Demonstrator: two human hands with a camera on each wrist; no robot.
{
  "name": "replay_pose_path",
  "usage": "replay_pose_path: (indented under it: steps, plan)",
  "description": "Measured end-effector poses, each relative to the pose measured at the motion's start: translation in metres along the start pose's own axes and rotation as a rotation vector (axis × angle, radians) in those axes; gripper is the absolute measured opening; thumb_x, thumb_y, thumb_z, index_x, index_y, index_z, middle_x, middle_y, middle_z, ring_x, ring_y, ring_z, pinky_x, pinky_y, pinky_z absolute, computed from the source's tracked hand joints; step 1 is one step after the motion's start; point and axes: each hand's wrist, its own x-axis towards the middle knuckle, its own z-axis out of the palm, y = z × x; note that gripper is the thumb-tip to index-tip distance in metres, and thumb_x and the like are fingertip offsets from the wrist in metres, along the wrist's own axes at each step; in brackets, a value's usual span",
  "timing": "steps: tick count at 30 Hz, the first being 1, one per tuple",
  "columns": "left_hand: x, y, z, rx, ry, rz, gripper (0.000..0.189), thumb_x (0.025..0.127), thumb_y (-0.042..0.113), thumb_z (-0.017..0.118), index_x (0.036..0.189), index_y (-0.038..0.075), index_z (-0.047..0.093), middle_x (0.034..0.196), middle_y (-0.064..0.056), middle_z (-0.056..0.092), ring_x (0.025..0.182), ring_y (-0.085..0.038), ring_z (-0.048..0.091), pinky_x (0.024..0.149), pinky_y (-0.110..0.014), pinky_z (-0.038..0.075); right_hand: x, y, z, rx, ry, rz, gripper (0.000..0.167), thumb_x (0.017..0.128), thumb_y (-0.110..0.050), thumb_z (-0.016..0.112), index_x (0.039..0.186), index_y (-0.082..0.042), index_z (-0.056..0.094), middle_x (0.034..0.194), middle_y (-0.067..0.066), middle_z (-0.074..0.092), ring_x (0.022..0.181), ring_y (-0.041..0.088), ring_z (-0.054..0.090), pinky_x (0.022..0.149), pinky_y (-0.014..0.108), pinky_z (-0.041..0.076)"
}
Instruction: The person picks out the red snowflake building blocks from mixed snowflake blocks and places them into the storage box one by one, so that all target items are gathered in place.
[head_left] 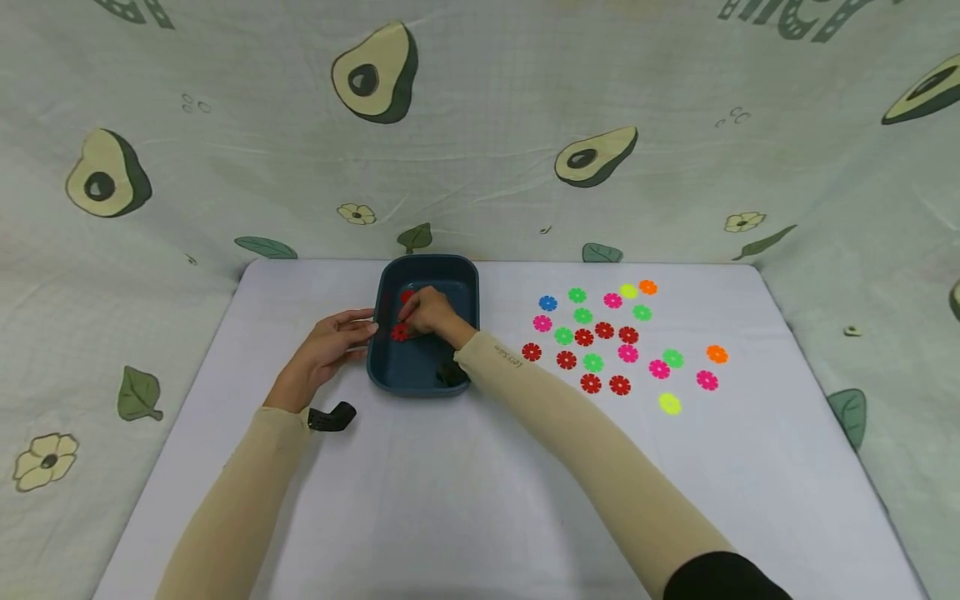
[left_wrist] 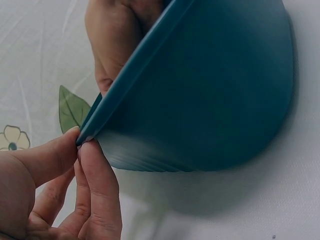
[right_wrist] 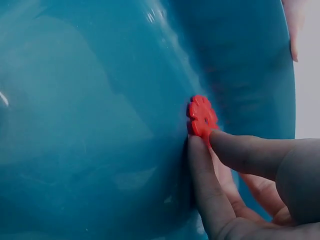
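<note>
A dark teal plastic tub (head_left: 420,385) stands on the white table, its long sides running front to back. My left hand (head_left: 330,346) is at its left wall. In the left wrist view, thumb and forefinger of the left hand (left_wrist: 75,190) pinch the tub's rim (left_wrist: 120,90). Reaching inside the tub, my right hand (head_left: 431,315) pinches a red notched plastic disc (right_wrist: 202,117) between thumb and finger, low by the wall. Another red patch (head_left: 407,296), apparently a second disc, shows behind the fingers in the head view; the hand partly hides it.
Right of the tub, several loose discs lie scattered: red ones (head_left: 566,360), green ones (head_left: 593,362), pink ones (head_left: 659,369), yellow ones (head_left: 670,404), orange ones (head_left: 717,354) and a blue disc (head_left: 548,303). Behind the table hangs an avocado-print cloth (head_left: 480,167).
</note>
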Motion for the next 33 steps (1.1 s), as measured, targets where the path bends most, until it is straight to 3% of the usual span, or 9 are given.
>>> replay_pose_path:
  steps: [5, 13, 16, 21, 26, 33]
  plan:
    - [0.001, 0.004, 0.005, 0.015, -0.012, 0.001, 0.064, 0.107, 0.014, 0.065, 0.164, 0.004, 0.036, 0.12, 0.005, 0.063, 0.093, -0.003, 0.066, 0.079, -0.021, 0.057, -0.005, 0.0, -0.008, -0.004, 0.02, -0.005, 0.015, 0.086, 0.003, 0.081, 0.1, -0.003, 0.084, 0.114, 0.012, 0.078, 0.104, 0.024, 0.066, 0.078, 0.021, 0.051]
    - [0.001, 0.006, 0.009, 0.047, -0.013, 0.012, 0.063, 0.108, 0.015, 0.065, 0.162, 0.001, 0.037, 0.11, 0.012, 0.065, 0.093, -0.003, 0.067, 0.081, -0.021, 0.057, -0.021, -0.008, -0.032, 0.075, 0.01, -0.019, 0.021, 0.086, 0.009, 0.079, 0.104, -0.001, 0.08, 0.109, 0.014, 0.076, 0.092, 0.019, 0.065, 0.074, 0.022, 0.052]
    - [0.0, 0.004, 0.008, 0.06, -0.014, 0.009, 0.064, 0.108, 0.016, 0.065, 0.162, 0.0, 0.036, 0.108, 0.014, 0.066, 0.093, -0.002, 0.067, 0.081, -0.02, 0.057, -0.034, -0.012, -0.045, 0.135, -0.012, -0.058, 0.025, 0.087, 0.013, 0.078, 0.109, 0.001, 0.078, 0.106, 0.017, 0.077, 0.092, 0.021, 0.07, 0.075, 0.023, 0.055]
    - [-0.004, 0.0, 0.005, 0.074, -0.012, -0.003, 0.065, 0.107, 0.018, 0.066, 0.163, 0.001, 0.036, 0.107, 0.014, 0.067, 0.093, -0.002, 0.067, 0.08, -0.021, 0.057, -0.066, -0.013, -0.071, 0.185, -0.045, -0.139, 0.026, 0.092, 0.01, 0.073, 0.117, 0.004, 0.075, 0.116, 0.019, 0.075, 0.102, 0.026, 0.071, 0.081, 0.026, 0.058]
    - [-0.006, -0.001, 0.003, 0.098, 0.012, -0.012, 0.064, 0.108, 0.019, 0.066, 0.163, 0.003, 0.037, 0.108, 0.015, 0.066, 0.093, -0.002, 0.067, 0.081, -0.021, 0.057, -0.096, 0.004, -0.1, 0.221, -0.031, -0.193, 0.026, 0.094, 0.01, 0.072, 0.12, 0.006, 0.073, 0.12, 0.019, 0.073, 0.105, 0.029, 0.072, 0.089, 0.031, 0.06]
    - [-0.009, 0.002, 0.003, 0.108, 0.014, -0.021, 0.068, 0.107, 0.023, 0.068, 0.164, 0.004, 0.035, 0.107, 0.017, 0.066, 0.095, -0.003, 0.064, 0.082, -0.021, 0.057, -0.133, 0.048, -0.14, 0.212, 0.057, -0.107, 0.023, 0.095, 0.007, 0.072, 0.118, 0.002, 0.073, 0.121, 0.023, 0.071, 0.101, 0.029, 0.072, 0.091, 0.038, 0.061]
